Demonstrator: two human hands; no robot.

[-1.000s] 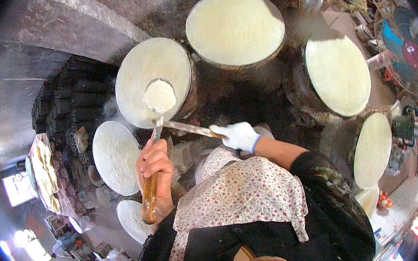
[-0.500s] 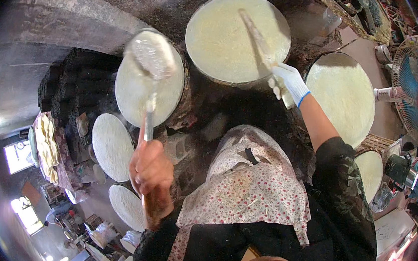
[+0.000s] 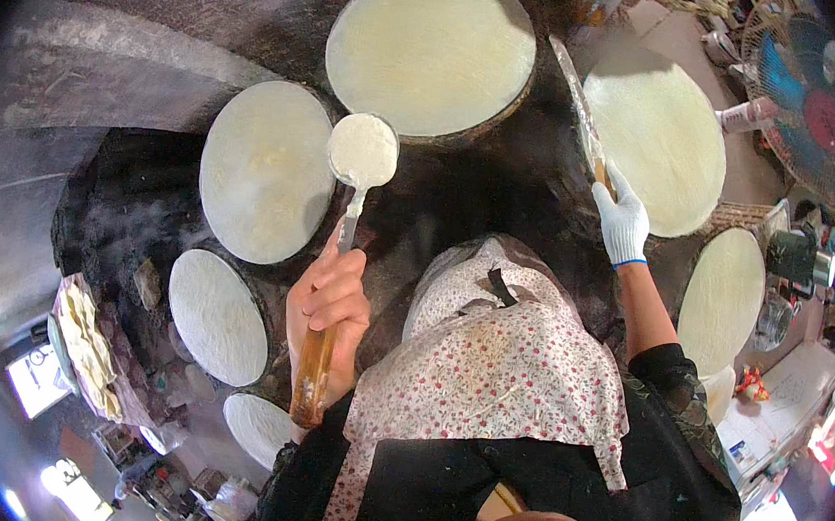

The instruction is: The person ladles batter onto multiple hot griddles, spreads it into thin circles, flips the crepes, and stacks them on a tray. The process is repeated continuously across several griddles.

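My bare left hand is closed around the wooden handle of a ladle. Pale batter coats or fills the ladle's round bowl, which hangs at the right edge of the left griddle and just below the far one. In a white glove, my right hand grips the handle of a long, narrow spatula smeared with pale batter. Its blade points away from me along the left edge of the right griddle. Thin pale sheets cover the far round griddle and the left one.
More round, batter-coated griddles stand lower left and lower right, forming a ring around me. A fan stands at upper right, beyond a bottle. Folded pale sheets are piled at far left. Floral cloth covers my front.
The spatula has left the far griddle and moved right to the right griddle's edge. The ladle, blurred over the left griddle before, is now farther right and steadier. The whole view has shifted.
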